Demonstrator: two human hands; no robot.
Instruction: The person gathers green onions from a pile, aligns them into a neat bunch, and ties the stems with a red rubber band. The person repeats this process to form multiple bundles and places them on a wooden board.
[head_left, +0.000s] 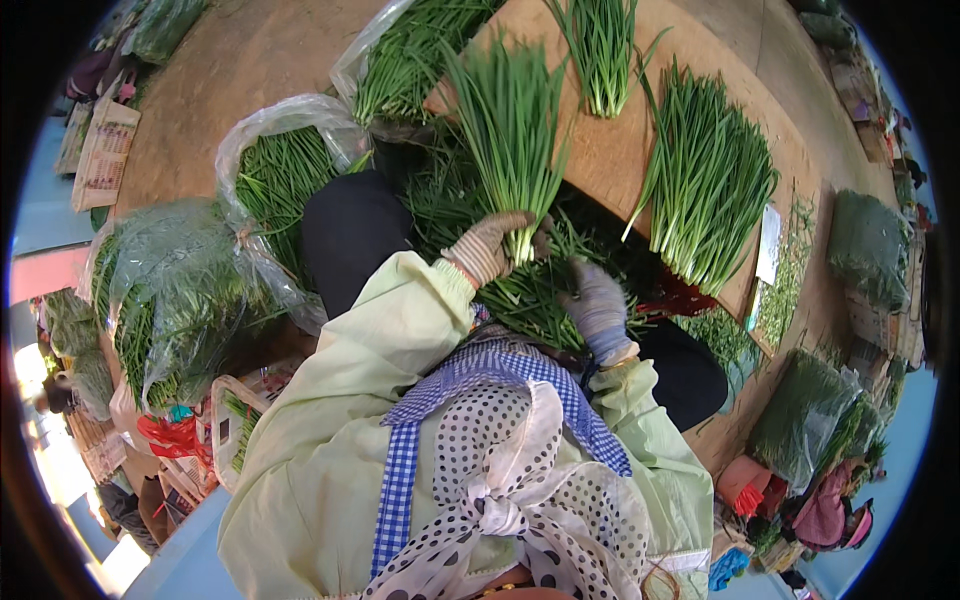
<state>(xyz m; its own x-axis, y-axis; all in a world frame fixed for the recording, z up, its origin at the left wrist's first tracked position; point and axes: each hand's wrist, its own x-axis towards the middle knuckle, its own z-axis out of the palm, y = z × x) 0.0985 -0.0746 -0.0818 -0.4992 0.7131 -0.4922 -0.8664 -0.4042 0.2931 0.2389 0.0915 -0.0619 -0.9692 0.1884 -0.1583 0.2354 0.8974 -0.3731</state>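
Observation:
My left hand (495, 244), in a striped knitted glove, is closed around the white stem ends of a bunch of green garlic chives (514, 135), whose leaves fan away from me. To its right, my right hand (598, 304), in a greyish glove, hovers at loose chives (525, 300) heaped over my lap; whether it grips any of them is not clear. A wooden board (604, 154) lies beyond, bearing a small chive bunch (602, 60) and a larger chive pile (709, 180) on its right side.
Plastic bags of chives (281, 172) stand at the left, with a larger clear bag (187, 292) nearer me. Wrapped chive bundles (802, 412) and a red container (742, 480) are at the right. Red plastic (679, 292) shows beneath the board's near edge.

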